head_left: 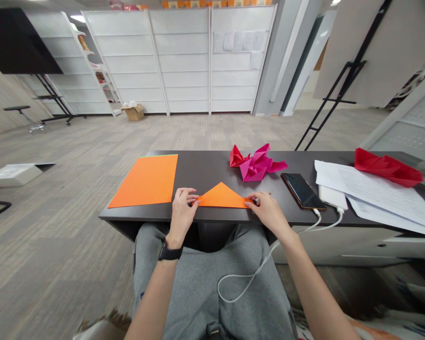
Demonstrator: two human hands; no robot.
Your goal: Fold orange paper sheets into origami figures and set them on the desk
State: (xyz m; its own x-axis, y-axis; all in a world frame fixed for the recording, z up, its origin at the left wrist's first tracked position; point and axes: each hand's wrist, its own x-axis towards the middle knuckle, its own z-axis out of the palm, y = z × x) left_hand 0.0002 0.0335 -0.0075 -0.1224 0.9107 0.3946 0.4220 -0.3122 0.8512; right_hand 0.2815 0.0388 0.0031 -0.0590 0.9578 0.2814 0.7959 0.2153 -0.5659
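Nearest, a grey-trousered lap (198, 293) sits under the table edge, with a white charging cable (255, 278) looping across it. A black-strapped watch (170, 250) circles the left wrist. Just past the near edge of the dark tabletop (205, 165), the left hand (182, 211) and right hand (267, 212) meet an orange paper triangle (221, 197) lying flat, its long edge toward the person and its point away. The left hand's fingers curl closed on the left corner, and the right hand's fingertips (252, 201) press together at the right corner; whether each thumb is beneath the paper is hidden. The folded sheet looks light, thin and fairly crisp, so it should hold a crease but could slide on the smooth top or buckle if pushed, making its two end corners sensible places to pinch. To the left lies a flat orange paper sheet (145, 182). Farther right are a red paper fold (238, 157) touching a crumpled magenta paper form (258, 163), then a black smartphone (301, 191) beside a white power bank (333, 197). Printed white papers (378, 186) lie at the right, under a red paper piece (387, 166). Beyond the table, across the carpet, a small cardboard box (133, 112) stands by white shelving (180, 61).
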